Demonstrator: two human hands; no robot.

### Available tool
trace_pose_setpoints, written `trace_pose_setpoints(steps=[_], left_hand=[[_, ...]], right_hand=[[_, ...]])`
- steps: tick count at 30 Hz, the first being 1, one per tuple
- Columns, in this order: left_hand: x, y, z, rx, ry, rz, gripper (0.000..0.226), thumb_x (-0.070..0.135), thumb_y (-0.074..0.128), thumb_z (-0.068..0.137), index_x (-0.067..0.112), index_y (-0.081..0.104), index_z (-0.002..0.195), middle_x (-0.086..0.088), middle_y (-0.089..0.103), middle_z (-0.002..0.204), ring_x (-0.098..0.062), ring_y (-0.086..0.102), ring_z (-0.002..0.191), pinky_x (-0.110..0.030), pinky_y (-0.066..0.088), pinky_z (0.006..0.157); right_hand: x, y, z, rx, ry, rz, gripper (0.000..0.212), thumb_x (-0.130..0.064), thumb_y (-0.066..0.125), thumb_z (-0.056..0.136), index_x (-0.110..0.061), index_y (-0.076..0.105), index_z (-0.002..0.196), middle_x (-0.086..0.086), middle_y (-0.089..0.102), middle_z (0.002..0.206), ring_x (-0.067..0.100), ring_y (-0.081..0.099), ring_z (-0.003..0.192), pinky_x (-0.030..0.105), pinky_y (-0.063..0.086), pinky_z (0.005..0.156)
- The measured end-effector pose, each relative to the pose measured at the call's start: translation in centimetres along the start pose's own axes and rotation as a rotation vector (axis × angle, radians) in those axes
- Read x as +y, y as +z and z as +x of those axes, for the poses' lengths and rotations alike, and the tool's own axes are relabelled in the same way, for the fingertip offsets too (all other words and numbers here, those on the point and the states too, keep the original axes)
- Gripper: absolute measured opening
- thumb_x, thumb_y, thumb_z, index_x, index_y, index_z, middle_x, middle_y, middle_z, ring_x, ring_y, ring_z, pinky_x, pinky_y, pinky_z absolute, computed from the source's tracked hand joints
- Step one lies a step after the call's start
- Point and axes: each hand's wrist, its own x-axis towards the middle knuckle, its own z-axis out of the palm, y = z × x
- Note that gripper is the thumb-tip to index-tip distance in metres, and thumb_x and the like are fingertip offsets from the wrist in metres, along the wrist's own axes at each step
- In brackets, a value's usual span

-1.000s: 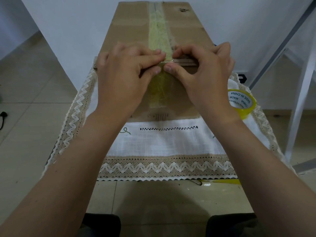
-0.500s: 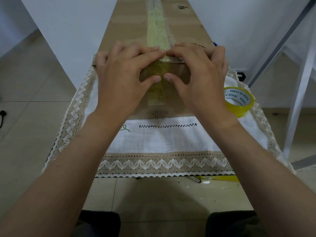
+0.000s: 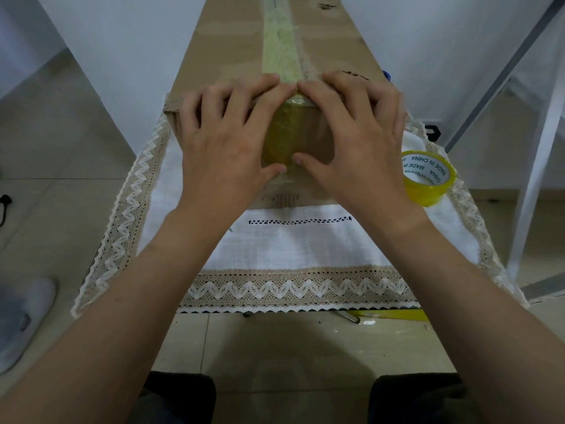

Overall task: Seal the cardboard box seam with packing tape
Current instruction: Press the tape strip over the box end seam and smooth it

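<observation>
A long brown cardboard box lies on the cloth-covered table, its near end towards me. A strip of yellowish tape runs along the top seam and folds down over the near face. My left hand and my right hand lie spread over the near top edge, fingers on the box top at either side of the tape. Both thumbs press the tape's lower end against the front face. A yellow tape roll stands on the cloth, to the right of my right hand.
The white tablecloth with a lace zigzag border covers the small table. A white metal frame stands at the right. A slipper lies on the tiled floor at the left. A yellow-handled tool lies on the floor below the cloth's front edge.
Both thumbs slid down the front face from the top edge, flattening the tape downward. The fingers spread out over the box top. The view moved closer to the box.
</observation>
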Motion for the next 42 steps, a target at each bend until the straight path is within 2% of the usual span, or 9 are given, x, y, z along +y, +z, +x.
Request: trace_pose_setpoints(steps=[3, 5, 8, 11, 15, 20, 30, 38, 42], left_hand=[[0.1, 0.2, -0.1, 0.014, -0.008, 0.004, 0.097, 0.062, 0.078, 0.065, 0.037, 0.039, 0.151, 0.011, 0.044, 0.153, -0.023, 0.04, 0.131, -0.041, 0.023, 0.111], [0.3, 0.1, -0.1, 0.042, -0.023, -0.05, 0.083, 0.058, 0.073, 0.074, 0.037, 0.044, 0.148, 0.013, 0.046, 0.151, -0.022, 0.042, 0.131, -0.04, 0.022, 0.112], [0.8, 0.0, 0.1, 0.088, -0.081, -0.136, 0.063, 0.048, 0.067, 0.082, 0.038, 0.052, 0.142, 0.015, 0.051, 0.145, -0.022, 0.045, 0.13, -0.04, 0.023, 0.113], [1.1, -0.1, 0.2, 0.096, -0.107, -0.151, 0.06, 0.047, 0.066, 0.081, 0.038, 0.054, 0.139, 0.016, 0.053, 0.142, -0.021, 0.046, 0.129, -0.04, 0.023, 0.113], [1.6, 0.1, 0.3, 0.101, -0.146, -0.114, 0.063, 0.05, 0.066, 0.076, 0.038, 0.056, 0.137, 0.014, 0.054, 0.14, -0.024, 0.048, 0.128, -0.041, 0.025, 0.112], [1.9, 0.7, 0.2, 0.125, -0.145, -0.035, 0.069, 0.051, 0.069, 0.072, 0.036, 0.055, 0.138, 0.008, 0.056, 0.139, -0.027, 0.051, 0.127, -0.048, 0.028, 0.115], [2.2, 1.5, -0.2, 0.148, -0.131, -0.004, 0.083, 0.054, 0.078, 0.067, 0.031, 0.05, 0.142, 0.005, 0.052, 0.145, -0.027, 0.045, 0.138, -0.057, 0.021, 0.12], [2.6, 1.9, -0.4, 0.174, -0.125, 0.018, 0.082, 0.053, 0.075, 0.07, 0.029, 0.048, 0.143, 0.003, 0.051, 0.147, -0.027, 0.042, 0.14, -0.061, 0.018, 0.12], [2.4, 1.7, -0.6, 0.132, -0.121, 0.002, 0.086, 0.058, 0.073, 0.071, 0.03, 0.044, 0.146, 0.003, 0.048, 0.15, -0.027, 0.039, 0.141, -0.061, 0.016, 0.121]], right_hand=[[0.0, 0.0, 0.0, 0.003, -0.008, -0.015, 0.086, -0.057, 0.074, 0.072, -0.037, 0.046, 0.15, -0.004, 0.047, 0.152, 0.031, 0.041, 0.137, 0.046, 0.027, 0.119], [0.0, 0.0, 0.0, 0.01, -0.006, 0.004, 0.081, -0.058, 0.07, 0.075, -0.037, 0.048, 0.149, -0.005, 0.047, 0.152, 0.03, 0.042, 0.137, 0.046, 0.026, 0.119], [-0.2, -0.1, 0.0, 0.042, 0.011, 0.065, 0.069, -0.054, 0.066, 0.081, -0.036, 0.053, 0.146, -0.007, 0.05, 0.149, 0.028, 0.043, 0.135, 0.045, 0.028, 0.118], [-0.2, -0.1, 0.0, 0.053, 0.017, 0.104, 0.063, -0.047, 0.064, 0.082, -0.035, 0.056, 0.144, -0.007, 0.052, 0.147, 0.029, 0.043, 0.133, 0.044, 0.029, 0.117], [-0.3, -0.3, 0.0, 0.048, 0.028, 0.127, 0.062, -0.041, 0.063, 0.082, -0.035, 0.056, 0.143, -0.007, 0.052, 0.146, 0.029, 0.043, 0.133, 0.045, 0.029, 0.117], [-0.4, -0.3, 0.1, 0.05, 0.027, 0.121, 0.063, -0.038, 0.062, 0.08, -0.034, 0.057, 0.142, -0.007, 0.053, 0.145, 0.029, 0.044, 0.131, 0.046, 0.029, 0.117], [-0.7, -0.6, 0.2, 0.043, 0.036, 0.117, 0.068, -0.033, 0.058, 0.074, -0.034, 0.057, 0.142, -0.008, 0.053, 0.145, 0.029, 0.043, 0.129, 0.047, 0.03, 0.115], [-0.8, -0.7, 0.1, 0.041, 0.038, 0.111, 0.07, -0.031, 0.058, 0.073, -0.034, 0.057, 0.143, -0.008, 0.054, 0.145, 0.028, 0.042, 0.127, 0.045, 0.03, 0.114], [-1.1, -0.6, 0.2, 0.056, 0.068, 0.153, 0.061, -0.033, 0.057, 0.078, -0.035, 0.06, 0.139, -0.011, 0.056, 0.141, 0.026, 0.043, 0.126, 0.045, 0.032, 0.114]])
